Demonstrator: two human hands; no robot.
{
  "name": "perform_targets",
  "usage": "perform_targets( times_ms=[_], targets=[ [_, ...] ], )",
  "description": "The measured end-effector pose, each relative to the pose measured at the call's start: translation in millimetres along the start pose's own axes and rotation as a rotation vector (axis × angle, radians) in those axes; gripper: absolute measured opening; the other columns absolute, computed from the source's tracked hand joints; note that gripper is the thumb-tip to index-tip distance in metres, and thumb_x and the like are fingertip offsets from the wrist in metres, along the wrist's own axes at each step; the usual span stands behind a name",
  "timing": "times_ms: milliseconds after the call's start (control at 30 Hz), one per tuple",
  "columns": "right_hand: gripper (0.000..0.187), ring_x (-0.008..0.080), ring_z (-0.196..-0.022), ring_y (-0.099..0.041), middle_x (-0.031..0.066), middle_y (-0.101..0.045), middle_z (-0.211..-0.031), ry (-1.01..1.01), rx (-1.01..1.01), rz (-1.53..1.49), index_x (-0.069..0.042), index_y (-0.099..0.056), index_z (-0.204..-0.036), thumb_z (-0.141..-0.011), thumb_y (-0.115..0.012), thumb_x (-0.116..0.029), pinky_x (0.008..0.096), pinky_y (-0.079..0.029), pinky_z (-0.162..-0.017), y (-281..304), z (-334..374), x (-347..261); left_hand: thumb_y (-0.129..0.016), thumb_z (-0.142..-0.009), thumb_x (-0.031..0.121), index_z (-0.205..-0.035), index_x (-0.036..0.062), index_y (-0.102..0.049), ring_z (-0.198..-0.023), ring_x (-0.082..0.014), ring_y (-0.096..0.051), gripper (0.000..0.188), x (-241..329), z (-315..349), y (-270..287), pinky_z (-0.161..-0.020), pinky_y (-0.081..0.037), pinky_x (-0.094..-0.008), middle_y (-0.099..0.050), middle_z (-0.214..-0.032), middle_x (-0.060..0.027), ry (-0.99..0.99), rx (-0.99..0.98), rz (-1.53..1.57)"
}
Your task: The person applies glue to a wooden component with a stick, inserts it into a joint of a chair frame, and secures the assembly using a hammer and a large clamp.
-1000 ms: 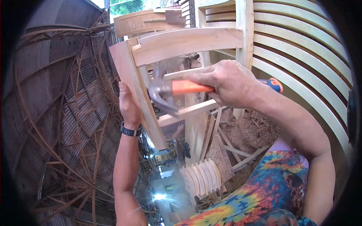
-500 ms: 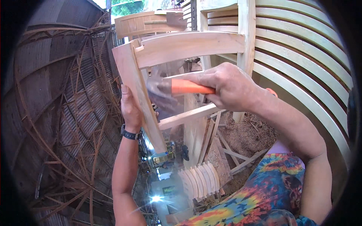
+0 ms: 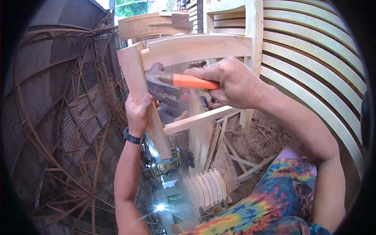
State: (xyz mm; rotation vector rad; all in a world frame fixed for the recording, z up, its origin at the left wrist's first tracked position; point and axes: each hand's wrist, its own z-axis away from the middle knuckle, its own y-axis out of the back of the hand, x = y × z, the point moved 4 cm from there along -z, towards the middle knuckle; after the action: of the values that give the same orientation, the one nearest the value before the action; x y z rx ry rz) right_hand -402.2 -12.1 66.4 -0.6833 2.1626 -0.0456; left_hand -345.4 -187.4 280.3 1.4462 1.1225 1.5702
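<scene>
My right hand (image 3: 238,84) is closed round the orange handle of a claw hammer (image 3: 161,84). The hammer's dark metal head is against or just in front of the inner edge of a pale wooden post (image 3: 133,69); I cannot tell if they touch. Lower on that post, my left hand (image 3: 138,114) grips it, thumb bent over its near face and the other fingers mostly hidden behind. A curved top rail (image 3: 196,50) and a straight lower rail (image 3: 197,120) run from the post toward the right, forming a wooden frame.
A large slatted wooden piece (image 3: 309,58) curves along the right side. Behind the frame stands a curved wooden panel (image 3: 135,28). Below are a stack of curved slats (image 3: 205,188), a bright light (image 3: 159,207) and wood shavings (image 3: 262,131). Rusty metal trusses (image 3: 78,129) fill the left.
The hammer, blurred by motion before, now shows sharply with its head closer to the post. My left thumb has gone from upright to bent across the post. My right hand has shifted slightly left.
</scene>
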Motion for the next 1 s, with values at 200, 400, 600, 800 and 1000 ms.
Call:
perform_targets(
  times_ms=[200,400,600,800,1000],
  targets=[
    [0.052,0.0359,-0.067,-0.067,0.0221,-0.069,-0.079,-0.009,-0.022,0.071,-0.014,-0.069,-0.127,-0.076,-0.072,-0.006,0.0452,-0.054,-0.067,4.5,-1.9,-1.5,-0.073,-0.093,0.025,-0.108,0.0002,-0.058,-0.071,-0.0147,-0.065,0.032,-10.8,2.6,4.2,-0.065,-0.053,-0.0280,-0.066,-0.085,-0.0057,0.146,0.007,0.005],
    [0.044,0.0358,-0.065,-0.067,0.0204,-0.069,-0.075,-0.024,-0.031,0.123,-0.017,-0.071,-0.124,-0.081,-0.077,-0.021,0.0455,-0.054,-0.065,2.3,-3.8,17.1,-0.074,-0.093,0.027,-0.108,-0.0003,-0.059,-0.067,-0.0142,-0.065,0.035,-4.3,-4.1,0.0,-0.062,-0.054,-0.0276,-0.065,-0.084,-0.0055,0.111,0.021,-0.080],
    [0.045,0.0348,-0.064,-0.067,0.0203,-0.068,-0.074,-0.204,-0.053,-0.055,-0.017,-0.069,-0.128,-0.084,-0.075,-0.019,0.0462,-0.053,-0.065,3.8,-2.6,21.3,-0.076,-0.092,0.028,-0.107,-0.0003,-0.060,-0.069,-0.0124,-0.065,0.036,-9.0,-11.6,-6.1,-0.061,-0.053,-0.0273,-0.065,-0.085,-0.0048,0.140,0.063,-0.122],
    [0.040,0.0374,-0.073,-0.069,0.0202,-0.069,-0.082,0.117,0.011,0.319,-0.010,-0.068,-0.123,-0.085,-0.074,-0.019,0.0467,-0.054,-0.071,40.1,-48.4,-38.8,-0.075,-0.091,0.036,-0.110,0.0008,-0.061,-0.071,-0.0122,-0.065,0.042,-8.1,-6.1,8.5,-0.063,-0.053,-0.0270,-0.066,-0.087,-0.0039,0.111,0.114,-0.057],
    [0.049,0.0265,-0.079,-0.071,0.0155,-0.073,-0.097,0.161,-0.216,0.823,-0.013,-0.059,-0.138,-0.091,-0.072,-0.017,0.0402,-0.055,-0.078,47.4,-141.8,-146.8,-0.083,-0.079,0.049,-0.109,-0.0036,-0.065,-0.084,-0.0212,-0.071,0.063,-24.7,1.3,12.3,-0.075,-0.055,-0.0357,-0.072,-0.094,-0.0143,-0.035,0.220,-0.306]
  ],
)
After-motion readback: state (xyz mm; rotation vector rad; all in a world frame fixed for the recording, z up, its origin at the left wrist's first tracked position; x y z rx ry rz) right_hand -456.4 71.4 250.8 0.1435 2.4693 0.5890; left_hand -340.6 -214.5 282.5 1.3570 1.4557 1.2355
